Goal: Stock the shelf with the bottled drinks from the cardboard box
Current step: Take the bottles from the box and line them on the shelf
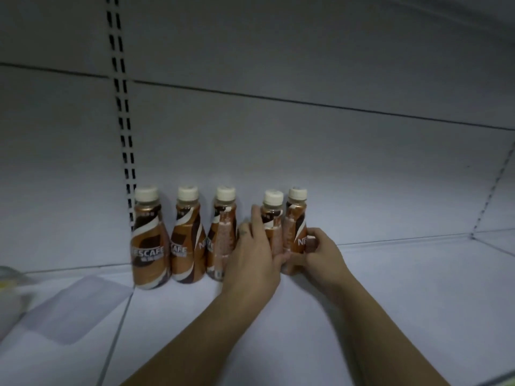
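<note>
Several brown coffee bottles with cream caps stand in a row at the back of the white shelf (362, 302). Three of them stand free at the left: one (150, 240), a second (186, 238), a third (221, 235). My left hand (255, 257) is wrapped around the fourth bottle (273, 215) from its left side. My right hand (320, 254) grips the lower part of the fifth bottle (295, 224) from the right. Both held bottles are upright and touch each other. The cardboard box is out of view.
A perforated upright (122, 112) runs down the back panel just left of the row. A translucent plastic sheet (75, 305) lies on the shelf at the left, beside a blurred pale object (8, 285) at the left edge. Bare shelf stretches right of the bottles.
</note>
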Demonstrator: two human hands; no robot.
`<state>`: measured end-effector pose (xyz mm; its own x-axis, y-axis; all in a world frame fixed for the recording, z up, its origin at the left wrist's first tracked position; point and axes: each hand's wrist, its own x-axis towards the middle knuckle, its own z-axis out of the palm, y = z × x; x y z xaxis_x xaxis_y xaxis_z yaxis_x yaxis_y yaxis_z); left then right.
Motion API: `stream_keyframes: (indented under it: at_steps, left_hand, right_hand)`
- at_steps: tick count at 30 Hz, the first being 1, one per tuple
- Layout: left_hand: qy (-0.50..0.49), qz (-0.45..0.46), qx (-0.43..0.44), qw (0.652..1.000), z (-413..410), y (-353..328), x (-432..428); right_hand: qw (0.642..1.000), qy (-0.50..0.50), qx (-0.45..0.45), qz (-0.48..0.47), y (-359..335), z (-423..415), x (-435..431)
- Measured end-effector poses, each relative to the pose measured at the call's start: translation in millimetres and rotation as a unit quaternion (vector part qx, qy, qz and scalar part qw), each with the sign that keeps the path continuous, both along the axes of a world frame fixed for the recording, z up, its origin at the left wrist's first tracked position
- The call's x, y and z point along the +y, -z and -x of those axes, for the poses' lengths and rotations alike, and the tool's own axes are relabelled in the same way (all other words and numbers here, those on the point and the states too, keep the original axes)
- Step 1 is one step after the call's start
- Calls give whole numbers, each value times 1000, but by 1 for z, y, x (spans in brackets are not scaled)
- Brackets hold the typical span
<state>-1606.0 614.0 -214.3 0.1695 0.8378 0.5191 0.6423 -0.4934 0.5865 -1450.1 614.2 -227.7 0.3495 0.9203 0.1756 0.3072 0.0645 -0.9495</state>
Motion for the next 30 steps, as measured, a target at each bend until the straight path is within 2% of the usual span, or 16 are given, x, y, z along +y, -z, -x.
stream_keyframes:
  at_steps: [5, 9, 13, 16, 19, 23, 25, 27, 30]
  left_hand:
    - [-49, -42, 61, 996, 0, -10, 0]
    - [-100, -107, 116, 982, 4, -12, -3]
    - [-102, -146, 93, 980, 16, -14, -1]
    - [-68, -135, 57, 987, 20, -12, -1]
    - [-58, -177, 63, 980, 18, -12, -2]
    - [-62, -87, 40, 993, 21, -15, 2]
    - [-75, -90, 48, 992, 32, -20, 3]
    - [-111, -93, 87, 986, 47, -24, 4]
    - [-127, 12, 154, 980, 65, -24, 6]
  right_hand:
    - [993, 10, -118, -25, 9, 12, -15]
    - [991, 49, -124, -23, 13, 8, -17]
    - [988, 70, -139, -21, 13, 7, -14]
    - [987, 46, -149, -35, 14, 9, -12]
    - [985, 27, -167, -41, 10, 13, -11]
    - [991, -36, -124, -33, 7, 20, -15]
    - [992, -59, -105, -34, 7, 26, -17]
    - [992, -34, -121, -31, 6, 31, -17]
    - [985, 13, -174, -8, 3, 34, -12]
